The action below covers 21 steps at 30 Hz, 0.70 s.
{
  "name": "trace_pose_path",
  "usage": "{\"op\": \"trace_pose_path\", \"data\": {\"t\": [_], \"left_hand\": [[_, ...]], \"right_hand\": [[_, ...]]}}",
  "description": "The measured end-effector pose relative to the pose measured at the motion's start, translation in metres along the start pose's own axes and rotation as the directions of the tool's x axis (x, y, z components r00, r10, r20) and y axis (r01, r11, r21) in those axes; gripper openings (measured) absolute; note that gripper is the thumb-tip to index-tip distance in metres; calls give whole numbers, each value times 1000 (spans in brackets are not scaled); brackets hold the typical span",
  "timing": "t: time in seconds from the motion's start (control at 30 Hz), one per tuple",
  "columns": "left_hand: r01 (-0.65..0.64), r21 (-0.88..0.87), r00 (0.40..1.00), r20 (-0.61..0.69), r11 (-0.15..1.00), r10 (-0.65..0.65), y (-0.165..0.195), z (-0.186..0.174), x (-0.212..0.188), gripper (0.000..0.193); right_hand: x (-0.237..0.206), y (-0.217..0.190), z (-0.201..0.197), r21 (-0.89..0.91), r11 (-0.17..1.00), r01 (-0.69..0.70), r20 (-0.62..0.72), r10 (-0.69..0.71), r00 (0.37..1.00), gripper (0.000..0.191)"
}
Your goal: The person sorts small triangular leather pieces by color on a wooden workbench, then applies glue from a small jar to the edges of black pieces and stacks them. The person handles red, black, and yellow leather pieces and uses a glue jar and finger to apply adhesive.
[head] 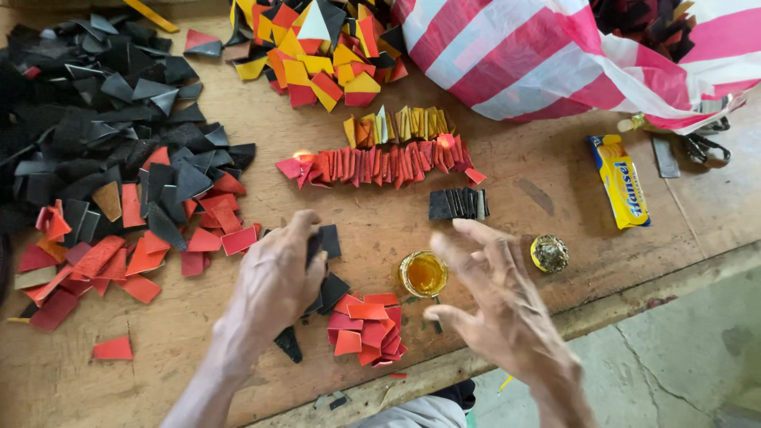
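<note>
Pinching a black piece (325,240), the left hand (277,281) sits left of the glue jar (423,273); the right hand (499,293) hovers open, empty. Beyond the jar, glued rows (380,164) look finished; piles (119,119) remain loose.

The worn wooden table (555,198) carries a large heap of black cut pieces (87,119) at far left, with loose red pieces (103,261) below it. A row of red pieces (380,165), a short black stack (458,204), a small jar of amber liquid (423,273) and its lid (549,254) sit mid-table. A yellow wrapped packet (619,181) and a striped plastic bag (555,55) lie toward the right.
</note>
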<state>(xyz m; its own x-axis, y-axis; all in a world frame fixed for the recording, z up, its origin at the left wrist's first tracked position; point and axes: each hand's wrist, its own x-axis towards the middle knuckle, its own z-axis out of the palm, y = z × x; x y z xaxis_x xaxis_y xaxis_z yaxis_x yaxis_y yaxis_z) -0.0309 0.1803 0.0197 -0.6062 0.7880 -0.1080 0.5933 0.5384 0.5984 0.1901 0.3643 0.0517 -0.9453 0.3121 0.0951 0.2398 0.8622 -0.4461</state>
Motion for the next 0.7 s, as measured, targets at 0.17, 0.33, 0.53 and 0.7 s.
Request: {"op": "trace_pose_path", "data": {"t": [0.17, 0.33, 0.53, 0.7], "left_hand": [[-34, -105, 990, -137, 994, 20, -7, 2, -1, 28], [-208, -131, 947, -275, 969, 166, -3, 7, -3, 24], [31, -340, 986, -143, 940, -84, -6, 8, -1, 20], [-44, -744, 999, -49, 667, 12, -20, 25, 3, 22]], "right_hand": [[12, -8, -15, -112, 992, 62, 242, -33, 970, 57], [36, -11, 1, -218, 971, 98, 391, -6, 920, 44], [16, -17, -24, -106, 987, 121, 217, -96, 971, 52], [-3, -18, -25, -98, 989, 106, 98, -97, 990, 56]]}}
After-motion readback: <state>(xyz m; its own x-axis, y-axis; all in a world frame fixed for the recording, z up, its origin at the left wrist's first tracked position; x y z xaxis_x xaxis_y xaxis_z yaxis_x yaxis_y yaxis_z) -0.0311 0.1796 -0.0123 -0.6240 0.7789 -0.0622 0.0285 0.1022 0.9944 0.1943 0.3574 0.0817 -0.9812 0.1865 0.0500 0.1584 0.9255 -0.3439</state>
